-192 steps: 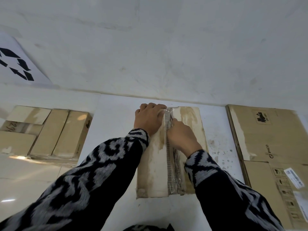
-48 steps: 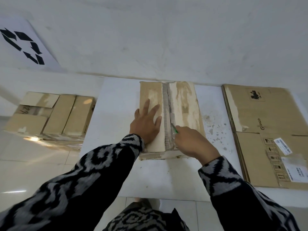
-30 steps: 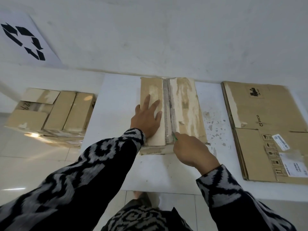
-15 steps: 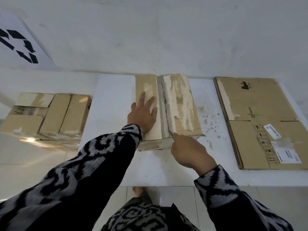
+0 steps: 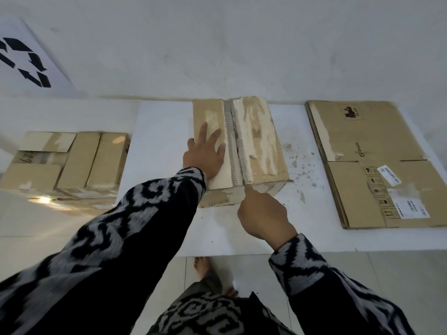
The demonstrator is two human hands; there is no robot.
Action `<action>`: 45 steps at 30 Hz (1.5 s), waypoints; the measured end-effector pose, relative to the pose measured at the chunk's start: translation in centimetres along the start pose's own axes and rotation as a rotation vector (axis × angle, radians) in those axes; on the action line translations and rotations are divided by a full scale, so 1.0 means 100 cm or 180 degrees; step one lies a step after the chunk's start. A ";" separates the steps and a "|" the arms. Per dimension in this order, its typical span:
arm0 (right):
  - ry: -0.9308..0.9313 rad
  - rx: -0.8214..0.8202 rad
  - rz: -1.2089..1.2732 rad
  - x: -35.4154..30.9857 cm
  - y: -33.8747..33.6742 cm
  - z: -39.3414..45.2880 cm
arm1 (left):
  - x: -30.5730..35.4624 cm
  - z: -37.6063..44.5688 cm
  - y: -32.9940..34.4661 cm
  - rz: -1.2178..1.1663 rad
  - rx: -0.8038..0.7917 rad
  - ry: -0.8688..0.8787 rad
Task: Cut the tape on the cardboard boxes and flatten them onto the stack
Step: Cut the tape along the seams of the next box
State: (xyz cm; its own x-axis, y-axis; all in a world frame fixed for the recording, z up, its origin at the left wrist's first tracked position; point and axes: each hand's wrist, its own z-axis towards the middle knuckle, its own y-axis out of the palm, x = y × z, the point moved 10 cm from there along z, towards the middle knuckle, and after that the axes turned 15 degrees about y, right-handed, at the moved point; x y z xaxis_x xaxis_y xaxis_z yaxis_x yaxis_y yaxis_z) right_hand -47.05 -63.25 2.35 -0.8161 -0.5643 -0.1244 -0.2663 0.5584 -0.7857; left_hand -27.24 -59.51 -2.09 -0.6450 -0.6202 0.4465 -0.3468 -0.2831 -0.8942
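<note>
A taped cardboard box (image 5: 256, 143) is being cut on the white tabletop (image 5: 159, 131).

The flattened stack (image 5: 372, 151) is laid at the tabletop's right end, well apart from the box; more boxes (image 5: 70, 163) are seen on the floor to the left. The box top is pressed by the left hand (image 5: 205, 153) with fingers spread flat, while a thin cutter (image 5: 246, 186) is pinched in the curled right hand (image 5: 263, 213) at the near end of the tape seam (image 5: 235, 141).

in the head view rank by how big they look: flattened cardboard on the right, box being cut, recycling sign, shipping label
1. flattened cardboard
2. box being cut
3. recycling sign, cropped at the frame edge, so unsure
4. shipping label
</note>
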 end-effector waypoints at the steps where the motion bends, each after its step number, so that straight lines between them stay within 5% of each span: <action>1: -0.0010 -0.0025 0.0073 0.002 0.002 -0.001 | 0.000 0.000 0.000 -0.0001 -0.0025 0.0000; 7: -0.0249 -0.0228 0.0836 0.040 0.004 -0.025 | 0.004 0.000 -0.007 0.0213 -0.0115 0.0201; 13: 0.0143 -0.0450 0.1957 0.089 0.026 -0.025 | 0.035 -0.057 -0.006 0.0376 -0.0860 0.1394; 18: -0.0256 -0.0225 0.1733 0.078 0.025 -0.015 | 0.018 -0.071 -0.006 0.0002 -0.0979 0.1112; 27: -0.0520 0.0856 0.0513 0.036 -0.012 -0.007 | 0.020 -0.074 -0.019 -0.0747 -0.0375 0.1088; 45: -0.0480 0.1337 0.0354 0.023 -0.020 0.001 | 0.024 -0.069 -0.025 -0.0628 -0.0252 0.1152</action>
State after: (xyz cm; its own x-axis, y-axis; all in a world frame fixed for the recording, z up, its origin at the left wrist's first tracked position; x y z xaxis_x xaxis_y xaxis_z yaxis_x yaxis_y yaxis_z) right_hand -48.38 -65.74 3.54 -0.7360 -0.6145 -0.2842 0.0749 0.3432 -0.9363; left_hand -32.60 -55.28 1.49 -0.7538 -0.2587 0.6041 -0.5297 -0.3049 -0.7915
